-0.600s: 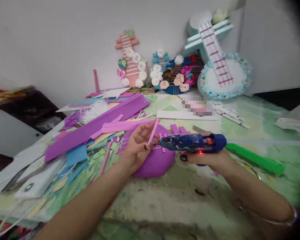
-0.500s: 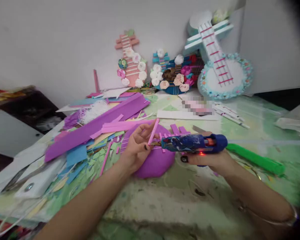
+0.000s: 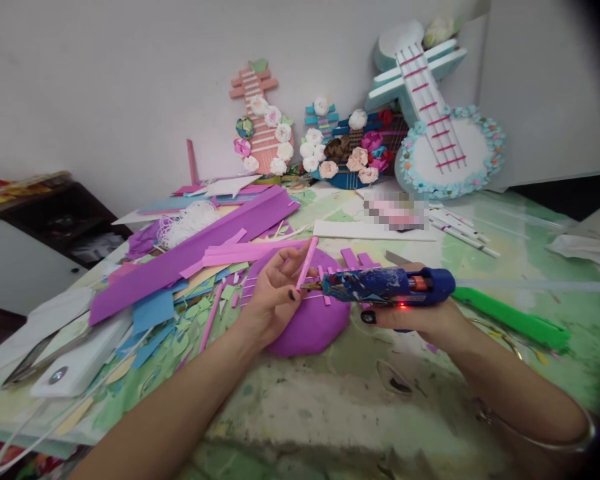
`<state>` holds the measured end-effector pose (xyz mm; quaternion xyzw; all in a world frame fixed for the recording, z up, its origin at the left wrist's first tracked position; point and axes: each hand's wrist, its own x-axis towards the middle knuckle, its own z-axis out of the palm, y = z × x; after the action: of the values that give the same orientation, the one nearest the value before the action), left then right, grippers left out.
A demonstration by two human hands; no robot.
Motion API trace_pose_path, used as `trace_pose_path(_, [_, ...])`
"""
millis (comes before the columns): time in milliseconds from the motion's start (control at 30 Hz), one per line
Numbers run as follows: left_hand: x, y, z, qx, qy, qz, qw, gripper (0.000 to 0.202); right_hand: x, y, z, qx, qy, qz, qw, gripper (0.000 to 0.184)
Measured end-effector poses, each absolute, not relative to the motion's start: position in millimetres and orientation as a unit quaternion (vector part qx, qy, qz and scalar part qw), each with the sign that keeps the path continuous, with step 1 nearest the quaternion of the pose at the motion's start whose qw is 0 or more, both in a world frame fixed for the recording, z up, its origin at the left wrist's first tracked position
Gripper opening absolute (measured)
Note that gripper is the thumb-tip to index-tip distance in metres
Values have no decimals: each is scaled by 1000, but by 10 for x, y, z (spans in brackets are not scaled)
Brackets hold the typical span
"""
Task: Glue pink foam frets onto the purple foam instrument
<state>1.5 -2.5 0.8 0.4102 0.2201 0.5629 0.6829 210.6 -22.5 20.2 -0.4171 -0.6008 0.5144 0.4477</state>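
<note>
Three foam guitar models lean against the wall: a pink one [image 3: 260, 123], a small blue one [image 3: 343, 157] covered in paper flowers, and a large pale-blue and white one [image 3: 443, 140]. On the paint-stained table [image 3: 330, 413], a long purple foam sheet [image 3: 195, 250] lies across blue and green paper scraps [image 3: 180, 327], beside a tangle of white netting [image 3: 185, 223]. A white power bank [image 3: 73, 365] sits at the left edge, and a green tool [image 3: 510, 320] lies to the right.

The glue gun [image 3: 387, 287] is glossy plastic with a printed wrap; beside its nozzle, a matt foam strip [image 3: 307, 262] — behind it a smooth purple foam disc [image 3: 310, 323] on the paint-stained, rough desk [image 3: 330, 407].
</note>
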Motion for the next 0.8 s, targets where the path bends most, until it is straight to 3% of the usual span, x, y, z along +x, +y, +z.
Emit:
trace_pose_path(400, [6, -18, -6, 408, 213, 560, 688, 52, 2110, -183, 185, -440, -553, 536, 462, 13])
trace_pose_path(600, [-2, -21, -11, 408, 213, 558, 691, 53, 2109, -217, 216, -438, -604, 519, 417, 15])
trace_pose_path(800, [-4, -16, -48, 406, 203, 559, 694, 53, 2104, -175, 146, -481, -529, 534, 452, 19])
